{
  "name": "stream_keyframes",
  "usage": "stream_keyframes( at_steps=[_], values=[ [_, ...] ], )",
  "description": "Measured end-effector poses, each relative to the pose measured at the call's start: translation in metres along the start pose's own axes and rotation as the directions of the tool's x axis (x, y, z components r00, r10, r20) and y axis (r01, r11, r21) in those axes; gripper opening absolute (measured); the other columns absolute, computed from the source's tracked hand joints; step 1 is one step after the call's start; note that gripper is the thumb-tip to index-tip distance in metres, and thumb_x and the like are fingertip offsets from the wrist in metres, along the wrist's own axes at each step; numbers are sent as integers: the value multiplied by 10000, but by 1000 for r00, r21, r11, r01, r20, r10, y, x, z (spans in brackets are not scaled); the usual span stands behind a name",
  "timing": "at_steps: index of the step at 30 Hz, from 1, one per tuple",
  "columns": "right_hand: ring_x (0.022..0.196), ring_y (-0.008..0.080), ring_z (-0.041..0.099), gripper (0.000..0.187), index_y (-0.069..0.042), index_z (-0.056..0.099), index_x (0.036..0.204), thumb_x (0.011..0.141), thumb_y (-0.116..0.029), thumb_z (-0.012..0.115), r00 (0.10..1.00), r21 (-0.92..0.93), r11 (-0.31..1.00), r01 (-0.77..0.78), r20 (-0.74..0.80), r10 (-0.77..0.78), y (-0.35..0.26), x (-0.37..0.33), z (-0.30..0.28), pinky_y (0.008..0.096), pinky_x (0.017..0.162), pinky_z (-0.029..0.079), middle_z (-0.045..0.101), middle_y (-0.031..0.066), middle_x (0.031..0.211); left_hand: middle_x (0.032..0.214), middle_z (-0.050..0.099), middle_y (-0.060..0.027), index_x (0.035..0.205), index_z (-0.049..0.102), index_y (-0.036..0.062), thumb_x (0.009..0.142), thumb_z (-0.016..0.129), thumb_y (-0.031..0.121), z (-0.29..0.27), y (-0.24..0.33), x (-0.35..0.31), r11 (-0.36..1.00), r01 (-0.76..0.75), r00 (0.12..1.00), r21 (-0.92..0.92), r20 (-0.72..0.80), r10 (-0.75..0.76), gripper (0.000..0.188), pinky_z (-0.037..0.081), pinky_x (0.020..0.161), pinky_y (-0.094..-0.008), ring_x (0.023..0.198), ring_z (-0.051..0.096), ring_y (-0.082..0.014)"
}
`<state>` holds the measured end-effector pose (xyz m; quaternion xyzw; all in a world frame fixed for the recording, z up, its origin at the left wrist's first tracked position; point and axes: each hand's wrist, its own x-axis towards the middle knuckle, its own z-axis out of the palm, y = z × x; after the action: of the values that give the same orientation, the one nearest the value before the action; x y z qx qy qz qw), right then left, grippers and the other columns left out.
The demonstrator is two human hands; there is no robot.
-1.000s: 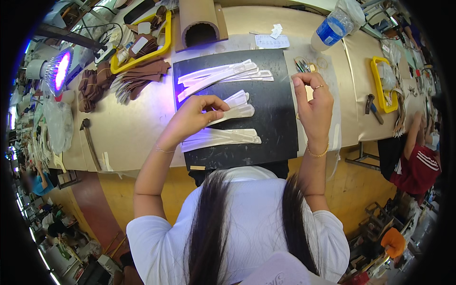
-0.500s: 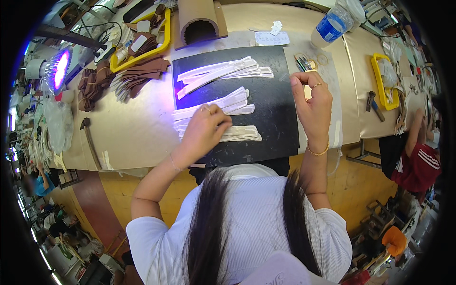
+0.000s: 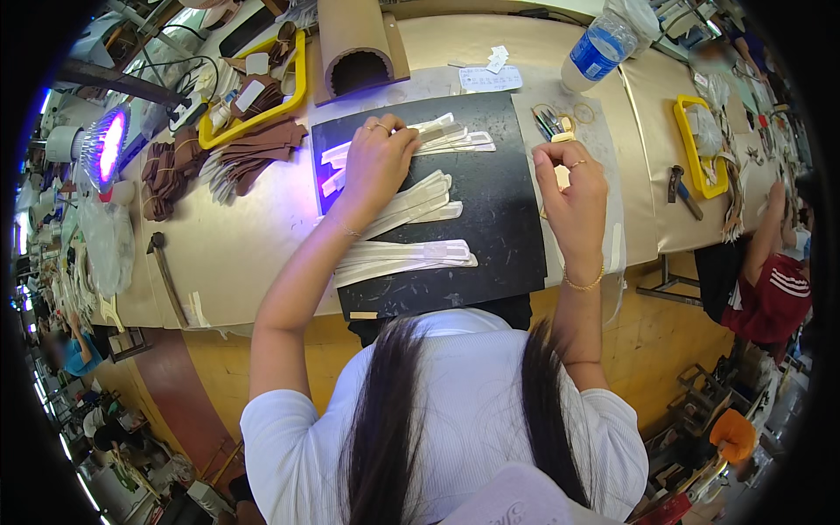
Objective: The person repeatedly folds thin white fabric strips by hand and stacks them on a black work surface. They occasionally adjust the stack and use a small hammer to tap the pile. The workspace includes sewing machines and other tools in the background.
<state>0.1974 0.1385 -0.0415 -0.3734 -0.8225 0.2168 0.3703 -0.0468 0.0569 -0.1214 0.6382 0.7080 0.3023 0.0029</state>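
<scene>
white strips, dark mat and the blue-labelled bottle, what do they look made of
White strips: perhaps leather or coated fabric; smooth, thin, flat. Dark mat: probably rubber or plastic; dull, with pale scuffs. Bottle: most likely plastic; translucent, slightly shiny.

Two hands, one left hand [image 3: 378, 171] and one right hand [image 3: 573, 197], and one black mat [image 3: 500, 214] between them. Three fanned groups of white strips [image 3: 418, 208]: one under the left hand, two nearer the body; the overlapping strips defy counting. Two hammers [image 3: 168, 276] [image 3: 691, 204] and two yellow trays [image 3: 300, 74] [image 3: 689, 149], one of each outward of either hand. One lamp [image 3: 109, 149] left of the left hand, one plastic bottle [image 3: 595, 57] beyond the right.
</scene>
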Motion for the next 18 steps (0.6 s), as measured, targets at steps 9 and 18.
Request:
stream_keyframes(
  at_steps=[9,18],
  values=[
    [729,203,603,61,-81,655,838,821,-91,713,976,-140,979,147,-137,-167,-11,22,26,357,796,382,637,28,789,795,671,-13,1006,698,-2,906,704,142,-60,41,17,559,523,851,-643,357,-386,175,445,625,-215,699,575,-58],
    [758,192,599,99,-90,669,899,824,-117,728,949,-41,949,312,-39,-314,-44,14,42,366,815,365,640,16,818,820,667,10,1000,692,-22,915,706,128,-76,67,13,414,479,871,-774,361,-333,173,454,642,-190,721,564,-29]
  ],
)
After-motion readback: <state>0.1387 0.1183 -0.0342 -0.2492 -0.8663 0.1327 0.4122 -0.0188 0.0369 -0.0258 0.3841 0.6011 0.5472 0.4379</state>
